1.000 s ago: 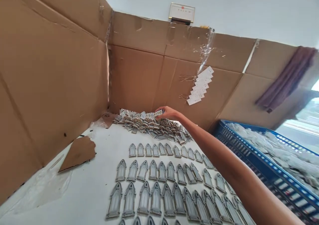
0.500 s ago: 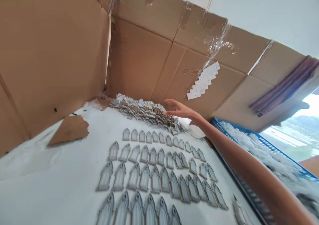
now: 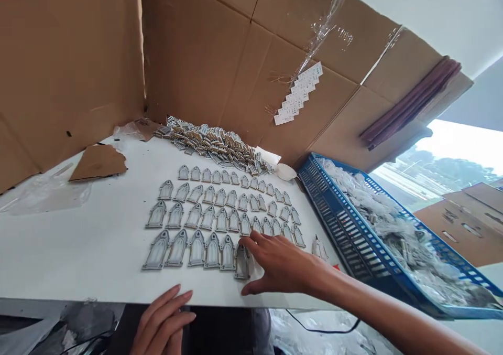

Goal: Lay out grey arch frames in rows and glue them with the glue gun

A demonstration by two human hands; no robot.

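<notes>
Arched grey metal pieces (image 3: 212, 250) lie in several rows on the white table (image 3: 98, 260). At the right end of the front row, my right hand (image 3: 275, 263) has its fingers and thumb around one arched piece (image 3: 242, 263), touching its right side. My left hand (image 3: 167, 321) rests at the table's front edge, below the front row, its fingers spread and holding nothing. A heap of similar pieces (image 3: 220, 142) is piled at the back against the cardboard.
A blue basket (image 3: 338, 213) of clear plastic bags stands at the right. Cardboard walls (image 3: 204, 61) rise behind and at the left. A torn cardboard scrap (image 3: 98, 162), a white oval object (image 3: 285, 172) and a pointed tool (image 3: 319, 247) lie on the table.
My right hand has come from the heap at the back to the front row's right end. My left hand has come into view at the front edge. The view has tilted down.
</notes>
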